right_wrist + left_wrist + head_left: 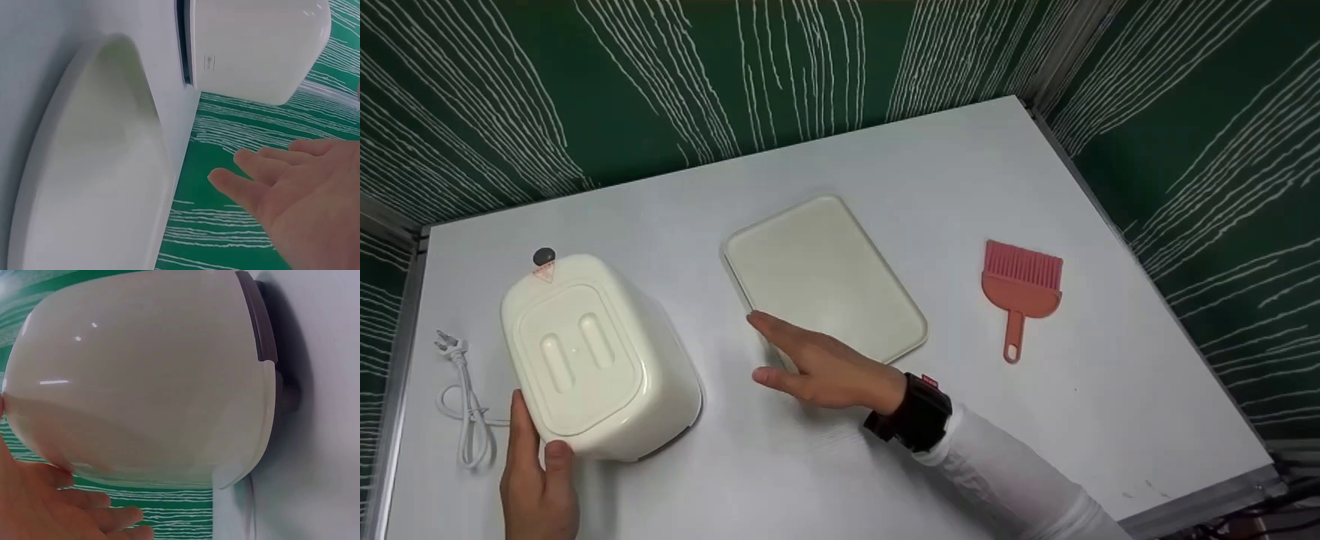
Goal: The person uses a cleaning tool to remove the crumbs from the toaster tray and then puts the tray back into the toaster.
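Note:
A cream toaster-like appliance (660,375) stands at the left of the table, its top cover (574,360) marked by two long grooves. At its near left corner is my left hand (538,480), thumb at the top edge and fingers along the side. The left wrist view shows those fingers stretched out beside the glossy wall. My right hand (836,367) is held over the near left edge of a shallow cream tray (825,270), its fingers extended and nothing in them. In the right wrist view the palm (320,191) faces the appliance.
A white power cord (472,412) with its plug lies bundled left of the appliance. A dark round knob (544,256) shows at the appliance's far end. On the right lies a small pink brush (1020,289). Green walls with white lines (795,75) border the table's back and sides.

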{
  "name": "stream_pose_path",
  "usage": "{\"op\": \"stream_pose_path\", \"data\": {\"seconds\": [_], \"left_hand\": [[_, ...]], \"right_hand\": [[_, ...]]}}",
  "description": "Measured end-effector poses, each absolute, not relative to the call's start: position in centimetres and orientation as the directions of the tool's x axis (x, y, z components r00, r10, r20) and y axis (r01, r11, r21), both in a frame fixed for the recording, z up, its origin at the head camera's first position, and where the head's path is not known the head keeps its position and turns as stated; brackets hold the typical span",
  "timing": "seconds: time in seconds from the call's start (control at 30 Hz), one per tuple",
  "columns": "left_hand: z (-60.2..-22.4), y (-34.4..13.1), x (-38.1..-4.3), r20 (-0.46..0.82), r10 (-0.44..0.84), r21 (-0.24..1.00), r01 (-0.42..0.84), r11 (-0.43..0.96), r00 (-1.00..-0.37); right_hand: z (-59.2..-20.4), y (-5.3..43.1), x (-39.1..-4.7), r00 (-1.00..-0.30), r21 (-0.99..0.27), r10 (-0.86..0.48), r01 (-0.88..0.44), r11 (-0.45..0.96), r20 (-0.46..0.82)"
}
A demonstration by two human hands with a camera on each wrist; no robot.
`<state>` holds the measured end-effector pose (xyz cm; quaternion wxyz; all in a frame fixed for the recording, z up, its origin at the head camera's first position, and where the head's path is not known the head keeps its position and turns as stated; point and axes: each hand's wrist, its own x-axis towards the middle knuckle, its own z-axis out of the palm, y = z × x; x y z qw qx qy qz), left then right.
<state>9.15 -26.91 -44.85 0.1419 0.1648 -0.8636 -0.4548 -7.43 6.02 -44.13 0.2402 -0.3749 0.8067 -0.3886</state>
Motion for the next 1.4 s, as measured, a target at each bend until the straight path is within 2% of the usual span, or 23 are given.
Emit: {"op": "stream_pose_path", "data": {"seconds": [0.33, 0.57, 0.8, 0.97, 1.23, 1.4], "left_hand": [[-45.2, -25.8, 9.0, 0.093, -0.468, 0.863, -0.163, 0.478, -0.879], [-44.8, -24.7, 9.0, 0.024, -0.527, 0.902, -0.209, 0.377, -0.849], [-44.9, -24.1, 8.8, 0.042, -0.539, 0.916, -0.182, 0.356, -0.842], [-45.0, -23.6, 8.7, 0.073, -0.533, 0.898, -0.177, 0.402, -0.843], [-45.2, -23.0, 8.7, 0.042, -0.561, 0.86, -0.257, 0.442, -0.826], [-45.3, -22.3, 8.8, 0.067, -0.577, 0.841, -0.265, 0.472, -0.814]], "right_hand": [[-44.9, 2.4, -5.7, -0.526, -0.837, -0.843, -0.409, 0.364, -0.11], [-45.2, 0.1, -4.6, -0.462, -0.856, -0.879, -0.401, 0.326, -0.118], [-45.5, -1.0, -4.7, -0.401, -0.859, -0.915, -0.456, 0.234, -0.036], [-45.6, -1.1, -4.7, -0.393, -0.854, -0.919, -0.468, 0.227, -0.029], [-45.4, -1.0, -4.9, -0.399, -0.875, -0.916, -0.43, 0.223, -0.038], [-45.5, -0.8, -4.9, -0.407, -0.89, -0.913, -0.405, 0.208, -0.028]]}}
